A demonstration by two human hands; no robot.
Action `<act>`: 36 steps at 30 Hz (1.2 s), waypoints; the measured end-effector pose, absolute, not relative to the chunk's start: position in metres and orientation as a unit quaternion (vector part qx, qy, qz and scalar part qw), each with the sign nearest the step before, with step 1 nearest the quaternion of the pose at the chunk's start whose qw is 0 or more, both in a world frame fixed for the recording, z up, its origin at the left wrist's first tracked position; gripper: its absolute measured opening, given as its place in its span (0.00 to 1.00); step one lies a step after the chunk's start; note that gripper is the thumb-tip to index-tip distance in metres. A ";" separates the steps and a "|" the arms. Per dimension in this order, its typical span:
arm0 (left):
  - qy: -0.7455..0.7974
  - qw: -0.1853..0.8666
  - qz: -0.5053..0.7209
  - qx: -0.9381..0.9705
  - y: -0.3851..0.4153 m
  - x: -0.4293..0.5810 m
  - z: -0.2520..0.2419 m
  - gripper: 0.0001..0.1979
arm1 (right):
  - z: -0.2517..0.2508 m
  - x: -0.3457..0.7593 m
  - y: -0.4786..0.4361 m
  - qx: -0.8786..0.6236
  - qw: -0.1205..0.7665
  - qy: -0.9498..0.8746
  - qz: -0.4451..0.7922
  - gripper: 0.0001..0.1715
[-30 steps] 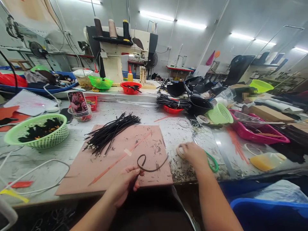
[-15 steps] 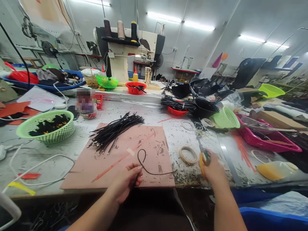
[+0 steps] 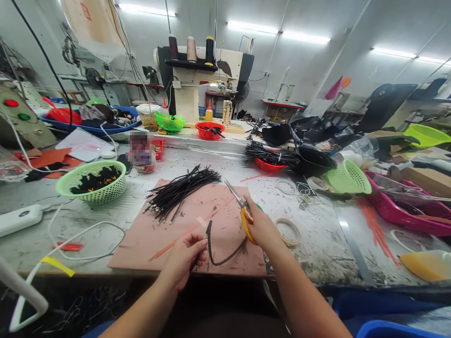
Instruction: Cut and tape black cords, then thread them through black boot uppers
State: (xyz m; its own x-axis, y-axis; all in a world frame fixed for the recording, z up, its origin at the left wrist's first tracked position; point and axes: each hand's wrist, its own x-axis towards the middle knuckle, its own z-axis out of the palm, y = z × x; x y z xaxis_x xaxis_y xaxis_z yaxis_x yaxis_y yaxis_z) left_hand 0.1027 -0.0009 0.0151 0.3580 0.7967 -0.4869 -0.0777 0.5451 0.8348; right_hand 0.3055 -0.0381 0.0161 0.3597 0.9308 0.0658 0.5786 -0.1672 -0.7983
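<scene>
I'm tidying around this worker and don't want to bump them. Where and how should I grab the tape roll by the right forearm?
Pinch the tape roll by its right rim, thumb in the hole, probably best from above and the right. It lies flat, hole facing up, and the right forearm is close on its left; the right hand holds scissors.
</scene>
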 end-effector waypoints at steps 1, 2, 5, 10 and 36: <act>0.483 0.733 0.304 0.370 0.001 0.102 0.014 0.16 | 0.016 0.302 -0.039 -0.707 0.407 -0.511 0.272 0.36; 0.483 0.731 0.311 0.368 0.002 0.102 0.013 0.16 | 0.014 0.295 -0.042 -0.667 0.427 -0.502 0.347 0.36; 0.469 0.730 0.331 0.372 0.005 0.103 0.010 0.16 | 0.004 0.262 -0.062 -0.490 0.467 -0.442 0.588 0.34; 0.464 0.715 0.337 0.398 0.009 0.102 0.004 0.14 | 0.012 0.240 -0.082 -0.352 0.502 -0.384 0.690 0.34; 0.456 0.709 0.292 0.452 0.002 0.088 0.027 0.09 | 0.024 0.278 -0.118 -0.567 0.264 -0.658 0.420 0.25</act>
